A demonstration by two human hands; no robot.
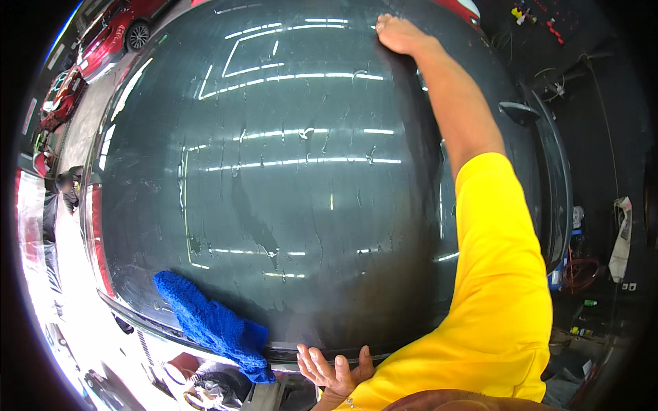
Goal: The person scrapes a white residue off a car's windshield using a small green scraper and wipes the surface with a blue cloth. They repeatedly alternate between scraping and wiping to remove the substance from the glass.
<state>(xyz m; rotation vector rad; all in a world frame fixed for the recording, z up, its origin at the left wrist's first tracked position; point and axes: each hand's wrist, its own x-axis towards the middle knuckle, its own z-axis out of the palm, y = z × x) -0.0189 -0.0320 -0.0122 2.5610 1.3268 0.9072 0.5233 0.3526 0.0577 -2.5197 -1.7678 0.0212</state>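
A broad, dark, glossy car panel (301, 198) fills the middle of the head view, marked by wet-looking streaks and small wrinkles. My right arm, in a yellow sleeve, stretches across its right side. At the far edge my right hand (399, 35) is closed, fingers curled against the panel; whatever may be in them is hidden. My left hand (336, 371) rests at the near edge with its fingers spread and nothing held. To its left, a blue fluffy cloth (209, 325) lies draped over the panel's near-left edge.
Red cars (113, 38) stand at the far left, and a person (68, 188) is low beside the panel's left side. On the right, a dark mirror-like part (519, 111) juts out. Beyond it are a hanging pale cloth (622, 240) and a coiled reddish hose (580, 272).
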